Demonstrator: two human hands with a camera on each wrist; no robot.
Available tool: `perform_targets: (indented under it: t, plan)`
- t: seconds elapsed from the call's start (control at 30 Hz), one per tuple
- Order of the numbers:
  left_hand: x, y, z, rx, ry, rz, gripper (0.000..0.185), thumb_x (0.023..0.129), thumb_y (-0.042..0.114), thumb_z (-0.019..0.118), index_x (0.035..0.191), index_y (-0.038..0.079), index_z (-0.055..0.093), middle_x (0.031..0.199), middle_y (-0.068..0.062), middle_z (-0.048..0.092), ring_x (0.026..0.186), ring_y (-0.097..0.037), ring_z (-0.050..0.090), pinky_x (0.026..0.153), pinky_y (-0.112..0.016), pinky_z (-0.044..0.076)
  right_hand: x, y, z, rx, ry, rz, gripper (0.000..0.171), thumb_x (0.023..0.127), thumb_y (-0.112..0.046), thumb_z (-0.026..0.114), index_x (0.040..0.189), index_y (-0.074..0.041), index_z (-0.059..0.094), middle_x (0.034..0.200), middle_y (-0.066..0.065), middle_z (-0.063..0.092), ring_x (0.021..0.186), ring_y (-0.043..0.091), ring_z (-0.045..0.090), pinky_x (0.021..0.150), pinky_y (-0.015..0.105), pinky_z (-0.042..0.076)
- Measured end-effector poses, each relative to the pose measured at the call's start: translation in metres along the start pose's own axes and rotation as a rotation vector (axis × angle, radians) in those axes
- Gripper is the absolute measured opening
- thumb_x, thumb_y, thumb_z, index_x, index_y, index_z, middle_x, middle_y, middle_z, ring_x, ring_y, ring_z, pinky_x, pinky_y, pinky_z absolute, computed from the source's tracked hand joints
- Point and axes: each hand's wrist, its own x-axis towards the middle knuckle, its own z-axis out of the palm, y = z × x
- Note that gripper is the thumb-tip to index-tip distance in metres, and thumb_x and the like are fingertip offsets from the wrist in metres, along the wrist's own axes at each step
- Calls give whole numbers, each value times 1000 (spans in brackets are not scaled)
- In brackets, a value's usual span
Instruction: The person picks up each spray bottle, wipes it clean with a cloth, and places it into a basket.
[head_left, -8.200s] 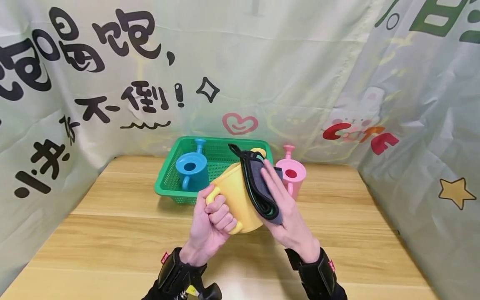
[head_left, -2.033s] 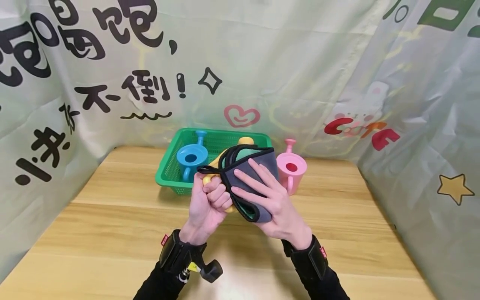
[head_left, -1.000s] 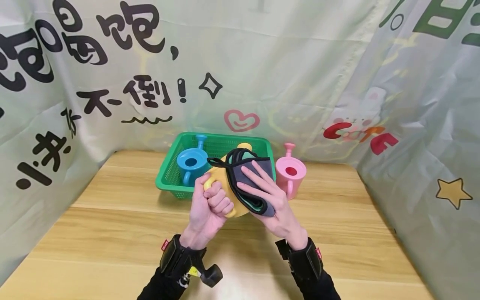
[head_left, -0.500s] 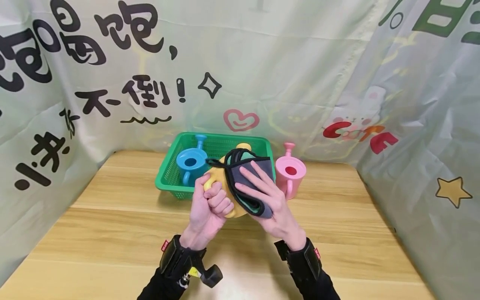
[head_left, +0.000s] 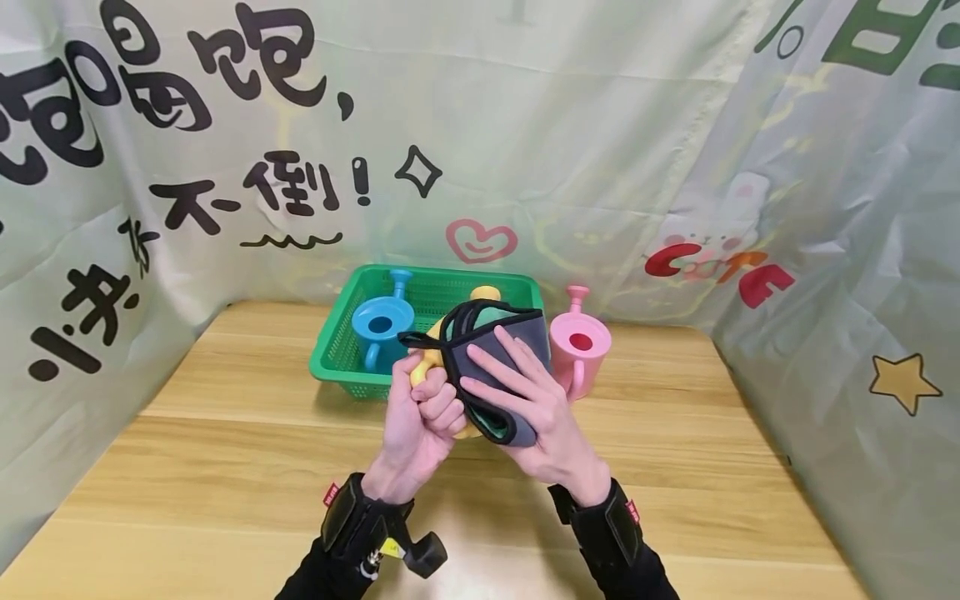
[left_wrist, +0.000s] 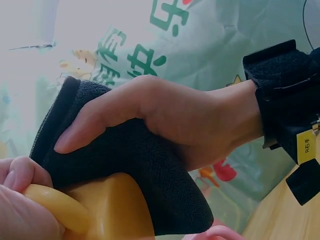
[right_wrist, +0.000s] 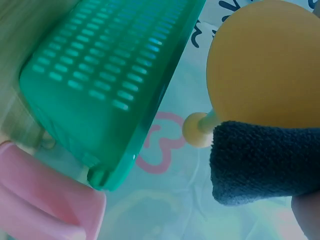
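Cloth (head_left: 495, 367) seemingly lower over can (head_left: 431, 367)

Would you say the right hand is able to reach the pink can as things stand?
Probably yes: the pink can stands in the open on the table just beyond the right hand, with nothing between, though that hand is pressing a cloth against the yellow can.

Watering can (head_left: 429, 360) in left hand (head_left: 420, 421): yellow. Cloth (head_left: 495, 358) under right hand (head_left: 536, 408): dark grey, black trim, green inner layer. Basket (head_left: 341, 354): green, slotted mesh. Can in basket (head_left: 381, 327): blue. Can beside basket (head_left: 579, 343): pink. Table (head_left: 225, 467): light wood grain. Backdrop (head_left: 600, 142): pale green, black lettering, pink heart, yellow star. Wrist straps (head_left: 352, 521): black.
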Motion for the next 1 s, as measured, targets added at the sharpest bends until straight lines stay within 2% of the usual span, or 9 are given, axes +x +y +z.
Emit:
perform_targets:
  t: [0.17,0.23,0.43,0.53,0.67,0.77,0.83,0.9,1.0]
  plan:
    - [-1,-2,2,41,24,-35,52,108,41,12,60,23,24,51,10,20,45,-8,15,52,-27,4,-3,3,-1,147,42,119,39,101,-29,54,133,-10,65,152,13,51,150,43,34,125,43,26]
    - [-1,-2,2,53,26,-44,53,108,41,13,60,23,24,50,10,21,44,-8,16,52,-27,4,-3,2,-2,176,50,141,39,100,-27,56,134,-10,64,153,12,50,150,42,33,126,42,25]
    - [-1,-4,1,49,-13,-44,52,108,40,11,61,22,25,52,9,20,44,-7,16,50,-27,4,-2,1,-3,26,0,51,41,101,-32,51,134,-13,65,151,12,53,149,43,34,125,46,26]
    - [0,-5,0,40,-28,-44,52,108,40,11,62,22,24,52,9,19,45,-7,15,50,-26,4,-1,0,-3,12,-9,37,40,101,-33,50,132,-13,66,150,11,54,149,43,34,126,46,25]
    - [0,-4,1,39,-17,-47,52,108,40,11,61,22,25,51,9,19,45,-8,16,51,-27,4,-2,2,-4,129,12,114,38,97,-21,58,133,-10,65,152,12,51,151,42,31,127,44,23]
    - [-1,-3,2,44,-8,-55,52,108,40,11,61,22,24,51,10,19,45,-8,16,52,-28,4,-3,2,-5,204,31,163,40,97,-18,61,135,-9,63,155,12,48,152,41,29,127,42,22]
    - [-2,-3,2,48,-11,-52,52,108,40,11,61,22,23,51,10,19,45,-8,15,51,-28,4,-2,1,-6,183,30,148,39,98,-21,58,135,-10,63,155,12,48,152,42,30,127,42,23]
    - [-2,-3,2,45,-15,-43,52,108,40,11,61,22,23,51,9,20,44,-8,15,51,-28,4,-1,0,-6,111,23,86,39,101,-29,51,134,-10,64,153,12,50,150,43,33,126,44,25]
    - [-1,-3,2,36,-30,-25,52,108,40,9,62,22,23,52,9,19,44,-8,14,50,-27,3,2,-1,-5,20,17,11,41,102,-31,47,131,-10,66,149,12,54,148,44,35,124,47,27]
